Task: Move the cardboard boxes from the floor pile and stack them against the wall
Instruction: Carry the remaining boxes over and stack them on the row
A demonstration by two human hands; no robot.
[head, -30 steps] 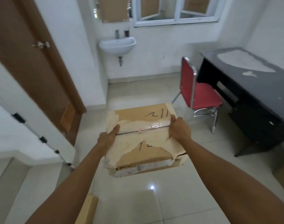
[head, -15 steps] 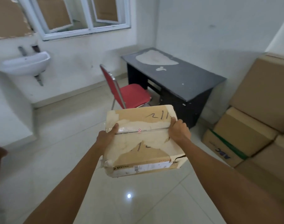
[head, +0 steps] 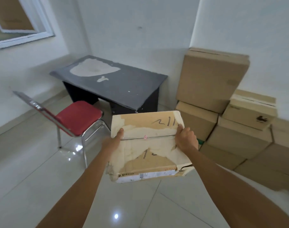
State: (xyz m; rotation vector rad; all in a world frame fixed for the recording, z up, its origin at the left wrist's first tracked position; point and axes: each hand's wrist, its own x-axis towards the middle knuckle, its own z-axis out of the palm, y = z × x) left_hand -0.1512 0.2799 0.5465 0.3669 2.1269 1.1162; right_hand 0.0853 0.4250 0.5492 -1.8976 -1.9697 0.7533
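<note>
torn box (head: 148,155) aloft, stacked boxes (head: 212,83) (against wall (head: 239,22))

A torn cardboard box (head: 148,145) was held above the tiled floor (head: 33,170). The left hand (head: 115,140) gripped its left edge, the right hand (head: 185,139) its right. Beyond the box to the right, stacked boxes (head: 212,83) stood against the wall (head: 239,30) — beyond it to the left, a dark desk (head: 132,86) and red chair (head: 78,117).

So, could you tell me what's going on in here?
A person holds a worn cardboard box off the floor, the left hand gripping its left edge and the right hand its right edge. Ahead on the right, a stack of boxes stands against the white wall. A dark desk and a red chair sit to the left. The held box is not yet on the stack.
</note>
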